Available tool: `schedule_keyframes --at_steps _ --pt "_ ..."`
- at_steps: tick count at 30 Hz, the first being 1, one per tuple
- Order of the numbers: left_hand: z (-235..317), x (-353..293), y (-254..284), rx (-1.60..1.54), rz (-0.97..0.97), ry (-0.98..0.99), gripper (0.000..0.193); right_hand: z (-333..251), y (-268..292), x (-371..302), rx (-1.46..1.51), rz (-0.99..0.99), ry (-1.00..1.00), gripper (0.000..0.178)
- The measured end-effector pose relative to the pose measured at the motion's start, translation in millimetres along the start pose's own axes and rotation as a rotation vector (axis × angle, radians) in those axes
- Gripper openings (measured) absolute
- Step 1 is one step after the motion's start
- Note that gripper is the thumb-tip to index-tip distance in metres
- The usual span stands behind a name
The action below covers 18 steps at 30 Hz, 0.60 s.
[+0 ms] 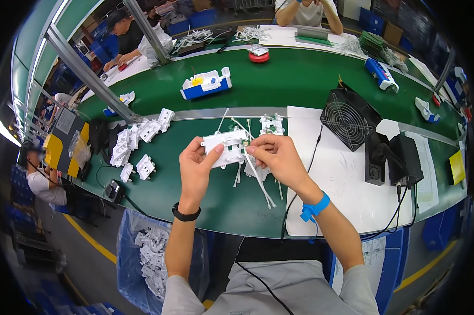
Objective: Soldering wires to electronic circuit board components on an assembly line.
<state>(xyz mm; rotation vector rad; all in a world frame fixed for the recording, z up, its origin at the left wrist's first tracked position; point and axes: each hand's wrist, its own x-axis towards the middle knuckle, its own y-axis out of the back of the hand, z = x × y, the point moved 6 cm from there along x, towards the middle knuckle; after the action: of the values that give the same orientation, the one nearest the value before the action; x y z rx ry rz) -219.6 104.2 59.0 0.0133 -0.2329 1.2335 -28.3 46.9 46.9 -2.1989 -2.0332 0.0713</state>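
Note:
Over the green bench, my left hand (pixel 196 165) grips a white moulded plastic part (pixel 221 143) by its left end, thumb on top. At its right end, my right hand (pixel 279 155) is closed in a pinch around a small green circuit board (pixel 246 142); the fingers partly cover it. Thin white wires (pixel 262 188) hang below and stick up above the part. Just behind my right fingers lies another white moulded part (pixel 271 124), with more white plastic partly hidden beneath that hand.
White parts (pixel 137 137) are piled at left; a lined bin (pixel 153 257) holds more below. A black fan (pixel 350 118) and black boxes (pixel 402 160) stand on white sheets at right. Beyond the metal rail, a green belt (pixel 289 84) carries blue-and-white units (pixel 206 86). People sit opposite.

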Motion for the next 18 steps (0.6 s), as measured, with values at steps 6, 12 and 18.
schedule_keyframes --at_steps 6,12,18 --pt "-31 -16 -8 -0.183 -0.08 0.186 0.02 16 14 -5 -0.082 0.009 -0.019 0.024" --pt "-39 -50 -26 -0.114 -0.435 0.241 0.061 10 24 -47 -0.396 -0.239 -0.036 0.025" --pt "-35 -68 -68 0.321 -0.349 0.138 0.034 -10 26 -74 -0.458 -0.159 0.016 0.023"
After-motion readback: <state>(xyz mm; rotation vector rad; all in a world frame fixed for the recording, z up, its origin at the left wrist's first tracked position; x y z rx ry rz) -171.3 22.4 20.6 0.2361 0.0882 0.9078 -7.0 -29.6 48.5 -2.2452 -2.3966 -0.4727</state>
